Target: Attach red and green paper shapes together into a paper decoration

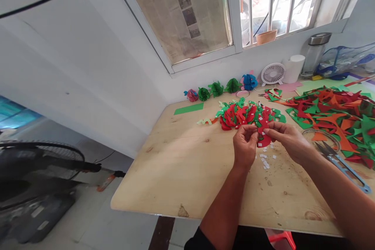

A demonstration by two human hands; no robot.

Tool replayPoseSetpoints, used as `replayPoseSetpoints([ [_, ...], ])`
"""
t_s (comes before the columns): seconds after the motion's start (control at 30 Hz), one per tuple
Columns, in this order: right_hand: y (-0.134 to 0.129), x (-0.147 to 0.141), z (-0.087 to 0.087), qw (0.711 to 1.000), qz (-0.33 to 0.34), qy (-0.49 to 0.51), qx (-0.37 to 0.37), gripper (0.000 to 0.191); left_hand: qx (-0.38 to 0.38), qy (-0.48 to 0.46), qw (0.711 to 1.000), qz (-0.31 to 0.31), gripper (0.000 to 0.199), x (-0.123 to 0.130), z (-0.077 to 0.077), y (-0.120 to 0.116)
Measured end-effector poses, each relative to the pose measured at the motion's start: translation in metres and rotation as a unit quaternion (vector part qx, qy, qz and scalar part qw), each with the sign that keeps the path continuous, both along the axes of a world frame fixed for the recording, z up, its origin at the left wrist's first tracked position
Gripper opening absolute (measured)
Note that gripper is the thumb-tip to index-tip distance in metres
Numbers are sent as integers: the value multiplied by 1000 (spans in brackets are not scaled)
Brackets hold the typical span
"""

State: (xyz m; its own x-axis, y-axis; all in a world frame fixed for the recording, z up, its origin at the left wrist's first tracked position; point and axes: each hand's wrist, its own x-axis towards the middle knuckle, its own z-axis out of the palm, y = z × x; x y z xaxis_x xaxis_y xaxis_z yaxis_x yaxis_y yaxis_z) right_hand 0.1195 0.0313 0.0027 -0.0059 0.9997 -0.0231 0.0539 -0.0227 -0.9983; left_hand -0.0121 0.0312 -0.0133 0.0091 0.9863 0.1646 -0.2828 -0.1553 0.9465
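Note:
A red paper cutout [264, 141] with small white squares on it is held up above the wooden table [175, 164]. My left hand [245, 144] pinches its left edge, fingers curled. From the other side, my right hand [285, 138] grips it between thumb and fingers. Small white paper squares [265, 162] lie scattered just below the hands. Right behind the hands spreads a heap of red and green paper cutouts [238, 113], several also bearing white squares.
Folded paper figures [216, 88] stand along the wall beside a small white fan [272, 74]. A pile of red, orange and green scraps [336, 117] fills the right side. Blue-handled snips [347, 168] and a roll of clear tape [307, 132] lie before it. A glass bottle [315, 56] stands behind.

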Motion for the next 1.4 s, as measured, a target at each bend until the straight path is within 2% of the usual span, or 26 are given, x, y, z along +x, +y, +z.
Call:
replayPoseSetpoints([
  [0.23,-1,-1,3,1000,7,18,4,30,9,-8,1000,2,19,-1,-4,2],
  [0.5,-1,-1,0,999,16,-21,24,32,-17,-41,999,5,25,0,-3,3],
  [0.77,1,-2,-2,999,22,-35,25,32,-19,-24,999,15,22,-1,-7,6],
  [1.1,-1,-4,1,997,14,-64,48,34,-74,-48,996,11,24,-1,0,4],
  [1.4,1,-3,-5,995,19,-77,63,28,-89,-60,994,-11,24,-1,1,5],
])
